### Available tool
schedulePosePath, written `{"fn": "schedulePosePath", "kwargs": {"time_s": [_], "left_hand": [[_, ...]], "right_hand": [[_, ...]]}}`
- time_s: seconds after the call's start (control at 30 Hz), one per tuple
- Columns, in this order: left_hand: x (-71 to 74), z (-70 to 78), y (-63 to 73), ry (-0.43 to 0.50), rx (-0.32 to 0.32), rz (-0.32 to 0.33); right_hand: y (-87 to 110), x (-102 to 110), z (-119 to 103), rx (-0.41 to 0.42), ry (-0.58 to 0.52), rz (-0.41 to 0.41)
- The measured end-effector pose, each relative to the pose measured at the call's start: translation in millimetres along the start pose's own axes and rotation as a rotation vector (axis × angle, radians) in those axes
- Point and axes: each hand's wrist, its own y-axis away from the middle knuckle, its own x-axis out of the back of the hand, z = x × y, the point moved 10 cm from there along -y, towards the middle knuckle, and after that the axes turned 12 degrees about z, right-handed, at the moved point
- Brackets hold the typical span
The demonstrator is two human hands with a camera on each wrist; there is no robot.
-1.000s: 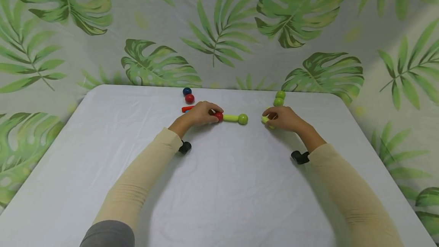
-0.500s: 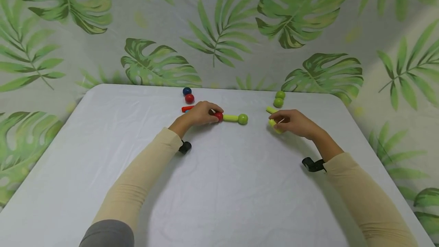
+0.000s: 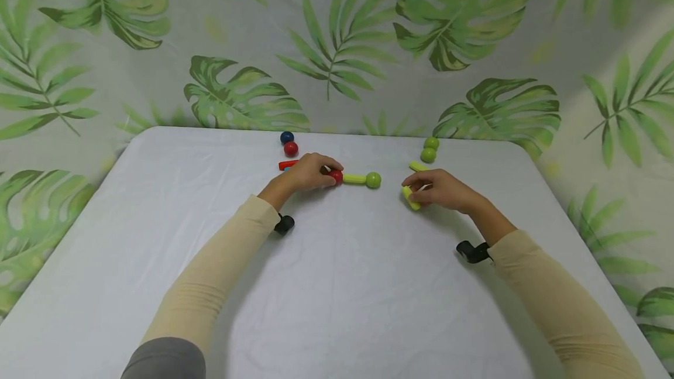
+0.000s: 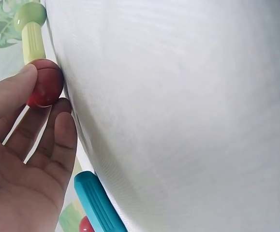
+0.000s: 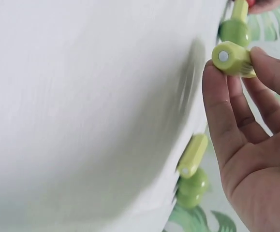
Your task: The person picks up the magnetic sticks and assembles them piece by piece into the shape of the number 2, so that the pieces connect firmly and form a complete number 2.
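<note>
My left hand (image 3: 310, 173) pinches a red ball (image 4: 48, 86) between thumb and fingers, low at the tabletop. A yellow-green rod (image 3: 354, 179) runs from that ball to a green ball (image 3: 373, 180), the three in one line. To the right, my right hand (image 3: 441, 188) pinches a second yellow-green rod (image 3: 410, 199) with its fingertips. A round silvery disc shows in that rod's end in the right wrist view. This rod stands apart from the green ball in the head view.
Behind my right hand lie another yellow-green rod (image 3: 418, 166) and two green balls (image 3: 428, 155). Near my left hand are a red rod (image 3: 288, 165), a blue rod (image 4: 98, 203), a loose red ball (image 3: 291, 148) and a dark blue ball (image 3: 286, 137). All are on the white table (image 3: 337, 285).
My right hand first drew back toward me and to the right with the rod, uncovering another rod behind it, then moved slightly left. My left hand and its joined pieces stayed put.
</note>
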Motion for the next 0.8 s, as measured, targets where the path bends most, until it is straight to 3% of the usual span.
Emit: {"fn": "schedulePosePath", "kwargs": {"time_s": [0.37, 0.8], "left_hand": [[0.7, 1.1, -1.5, 0.011, -0.013, -0.005], [-0.4, 0.8, -0.6, -0.001, -0.014, -0.016]], "right_hand": [[-10.9, -15.5, -10.7, -0.084, -0.051, -0.003], [-22.2, -37.3, -6.5, -0.227, -0.147, 0.007]]}}
